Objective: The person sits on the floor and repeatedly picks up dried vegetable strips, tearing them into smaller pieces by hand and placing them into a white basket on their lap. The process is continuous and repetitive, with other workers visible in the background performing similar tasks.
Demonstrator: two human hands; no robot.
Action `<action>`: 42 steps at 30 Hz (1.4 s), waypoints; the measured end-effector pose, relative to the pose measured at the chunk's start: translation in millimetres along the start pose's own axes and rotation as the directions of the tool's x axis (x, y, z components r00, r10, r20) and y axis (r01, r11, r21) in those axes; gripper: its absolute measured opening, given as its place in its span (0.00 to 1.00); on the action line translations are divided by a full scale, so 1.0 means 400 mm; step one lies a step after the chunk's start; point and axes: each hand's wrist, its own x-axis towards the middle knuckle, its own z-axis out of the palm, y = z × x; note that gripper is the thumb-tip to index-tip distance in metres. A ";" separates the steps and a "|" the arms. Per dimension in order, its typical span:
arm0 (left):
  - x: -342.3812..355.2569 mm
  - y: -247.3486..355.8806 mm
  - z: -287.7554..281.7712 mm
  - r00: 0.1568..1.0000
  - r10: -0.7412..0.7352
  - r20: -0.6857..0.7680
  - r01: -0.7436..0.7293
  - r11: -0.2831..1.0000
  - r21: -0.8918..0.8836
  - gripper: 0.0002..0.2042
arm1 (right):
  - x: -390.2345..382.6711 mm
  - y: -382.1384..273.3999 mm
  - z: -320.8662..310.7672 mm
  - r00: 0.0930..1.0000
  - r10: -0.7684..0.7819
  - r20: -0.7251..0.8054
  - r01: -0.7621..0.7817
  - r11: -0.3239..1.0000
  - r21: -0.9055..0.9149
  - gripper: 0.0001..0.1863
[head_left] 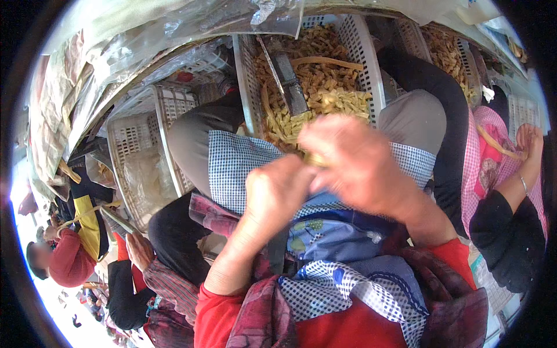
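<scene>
Close together over my lap, my left hand [277, 188] and my right hand [360, 156] are both closed. A small yellowish piece [314, 159] shows between them, mostly hidden by my fingers, and I cannot make out its kind. Motion blurs the right hand. Just beyond them, between my knees, is a white plastic basket [376, 87] full of short, cut, yellow-brown pieces [333, 103]. A dark metal block with a thin upright blade [290, 84] stands in the basket. One long brown strip [328, 60] lies across the pieces behind it.
To the left are white baskets [134, 124], one with a clear plastic bag [145, 171] in it. On the right, a neighbour's hand [529, 139] holds a brown strip [493, 139]. Another person's hand [139, 249] is at the lower left. Plastic sheeting [191, 26] hangs along the far side.
</scene>
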 end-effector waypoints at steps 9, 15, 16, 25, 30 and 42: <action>0.034 0.186 -0.081 0.937 0.349 -0.005 -0.322 0.871 0.372 0.14 | -0.106 0.067 -0.101 0.800 0.307 0.515 -0.367 0.930 0.017 0.28; 0.053 0.095 -0.030 0.755 0.355 0.552 -0.097 0.892 -0.442 0.15 | -0.025 -0.054 -0.149 0.959 -0.092 0.267 -0.008 0.936 0.353 0.42; 0.026 0.091 -0.001 0.811 0.241 0.533 0.136 0.809 -0.572 0.14 | -0.010 -0.067 -0.135 0.971 -0.126 0.204 0.090 0.980 0.177 0.37; 0.034 0.097 0.014 0.871 0.492 -0.007 -0.466 0.829 0.309 0.15 | -0.026 -0.010 -0.018 0.985 0.172 -0.004 -0.172 0.984 -0.056 0.19; 0.028 0.123 0.000 0.955 -0.291 0.054 0.275 0.804 -0.527 0.23 | -0.034 -0.030 0.016 0.975 0.155 -0.162 -0.166 0.984 -0.062 0.11; 0.022 0.085 -0.045 0.925 -0.113 0.364 0.164 0.980 -0.113 0.21 | -0.005 0.031 -0.033 0.749 0.652 0.117 -0.060 -0.109 0.992 0.12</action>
